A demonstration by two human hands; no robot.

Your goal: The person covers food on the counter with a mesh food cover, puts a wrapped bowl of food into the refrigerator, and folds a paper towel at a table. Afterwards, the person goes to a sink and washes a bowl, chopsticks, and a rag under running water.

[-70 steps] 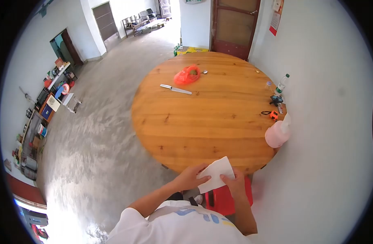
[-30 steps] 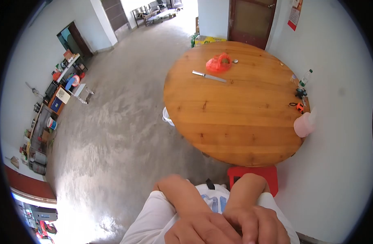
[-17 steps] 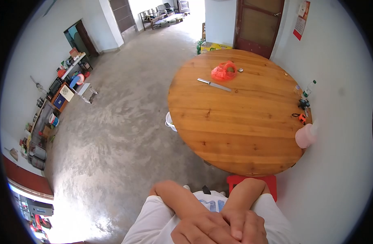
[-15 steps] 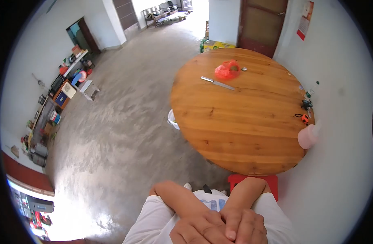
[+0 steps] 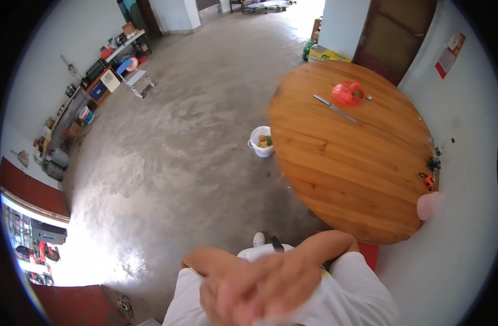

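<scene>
My left hand [image 5: 222,290] and my right hand [image 5: 290,277] are together close in front of my body, overlapping each other. Both are smeared by motion, so the set of the fingers cannot be made out. No object shows in either one. Beyond them stands a round wooden table [image 5: 358,168]. On its far part lie a knife [image 5: 334,108] with a silver handle and a red plastic bag [image 5: 348,94] with something greenish inside. A small round silvery thing [image 5: 368,97] is beside the bag.
A white bucket [image 5: 261,151] with scraps stands on the floor by the table's left edge. A pink container [image 5: 426,206], an orange tape measure [image 5: 428,182] and a bottle [image 5: 446,146] line the wall side. Something red [image 5: 370,255] sits under the near edge. A small chair [image 5: 135,79] stands far left.
My view has turned left, so the table sits further right and more of the white bucket shows. My overlapping hands have shifted left in view and become blurred.
</scene>
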